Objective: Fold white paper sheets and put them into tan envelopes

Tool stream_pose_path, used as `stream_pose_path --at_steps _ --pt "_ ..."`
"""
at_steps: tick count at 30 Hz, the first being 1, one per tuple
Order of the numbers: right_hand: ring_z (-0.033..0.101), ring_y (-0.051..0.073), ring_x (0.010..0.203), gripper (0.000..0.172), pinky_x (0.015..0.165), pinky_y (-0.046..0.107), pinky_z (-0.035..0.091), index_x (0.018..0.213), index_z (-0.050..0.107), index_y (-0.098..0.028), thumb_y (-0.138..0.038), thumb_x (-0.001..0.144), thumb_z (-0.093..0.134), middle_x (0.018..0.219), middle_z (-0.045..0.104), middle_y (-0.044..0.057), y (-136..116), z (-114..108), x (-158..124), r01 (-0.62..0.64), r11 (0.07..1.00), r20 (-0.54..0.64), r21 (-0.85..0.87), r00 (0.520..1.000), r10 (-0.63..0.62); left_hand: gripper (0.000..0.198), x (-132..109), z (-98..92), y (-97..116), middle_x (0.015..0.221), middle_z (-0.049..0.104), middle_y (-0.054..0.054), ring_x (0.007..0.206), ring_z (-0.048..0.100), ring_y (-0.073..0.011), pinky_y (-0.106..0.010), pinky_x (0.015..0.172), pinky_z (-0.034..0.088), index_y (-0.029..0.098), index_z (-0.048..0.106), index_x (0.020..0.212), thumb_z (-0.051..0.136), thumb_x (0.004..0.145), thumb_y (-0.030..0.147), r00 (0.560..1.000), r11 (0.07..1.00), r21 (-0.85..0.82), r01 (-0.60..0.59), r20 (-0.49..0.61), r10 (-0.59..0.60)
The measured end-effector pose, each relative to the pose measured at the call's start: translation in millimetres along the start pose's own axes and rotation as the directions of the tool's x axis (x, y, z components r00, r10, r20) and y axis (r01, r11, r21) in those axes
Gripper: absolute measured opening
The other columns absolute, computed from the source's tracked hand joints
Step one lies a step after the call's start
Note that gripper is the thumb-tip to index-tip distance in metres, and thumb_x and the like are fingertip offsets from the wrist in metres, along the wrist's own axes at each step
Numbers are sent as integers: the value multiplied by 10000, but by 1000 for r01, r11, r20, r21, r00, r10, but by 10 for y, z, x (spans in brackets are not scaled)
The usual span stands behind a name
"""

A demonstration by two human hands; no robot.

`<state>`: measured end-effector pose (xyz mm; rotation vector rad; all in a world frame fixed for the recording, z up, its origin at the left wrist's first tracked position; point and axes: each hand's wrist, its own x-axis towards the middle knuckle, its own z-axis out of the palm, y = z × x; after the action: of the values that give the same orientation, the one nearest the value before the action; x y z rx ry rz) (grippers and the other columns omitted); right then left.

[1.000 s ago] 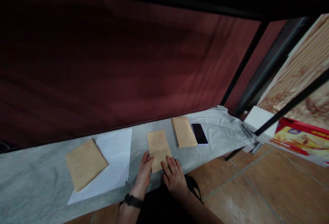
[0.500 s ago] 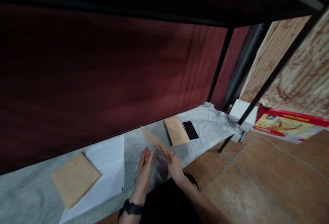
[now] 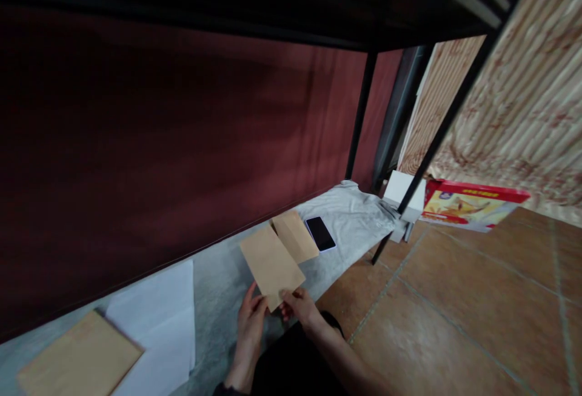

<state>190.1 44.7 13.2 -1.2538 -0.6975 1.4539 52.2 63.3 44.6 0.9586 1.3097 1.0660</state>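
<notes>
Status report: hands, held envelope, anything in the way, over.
Right hand pinching held envelope at near edge. Left hand at its near corner. Nothing seen blocking hands; brown stack partly covered in view, phone beside it.

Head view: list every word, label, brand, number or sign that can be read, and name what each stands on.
None can be read for certain.
Red-and-yellow printed box: yellow lettering and a small dark blue logo, both too blurred to read.
Rectangular brown paper envelopes: no readable text.
Black-screened phone: no readable text.
White paper sheets: no readable text.
</notes>
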Motion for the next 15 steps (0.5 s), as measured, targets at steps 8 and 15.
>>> stream_pose_path --at_steps 8,15 --pt "550 111 501 485 516 249 477 664 621 -154 -600 655 813 605 638 21 -600 -341 421 35 989 -126 145 992 -17 633 145 1 -68 1007 731 -108 950 690 -276 -395 829 576 170 667 1122 737 633 566 1000 994 106 -5 -14 7" --pt "533 98 466 435 503 236 477 668 640 -134 -543 766 748 611 658 36 -638 -513 628 -34 990 -94 137 994 48 457 264 -17 -272 885 713 -73 841 693 -250 -364 740 587 191 692 978 753 627 476 999 986 158 -46 -9 48"
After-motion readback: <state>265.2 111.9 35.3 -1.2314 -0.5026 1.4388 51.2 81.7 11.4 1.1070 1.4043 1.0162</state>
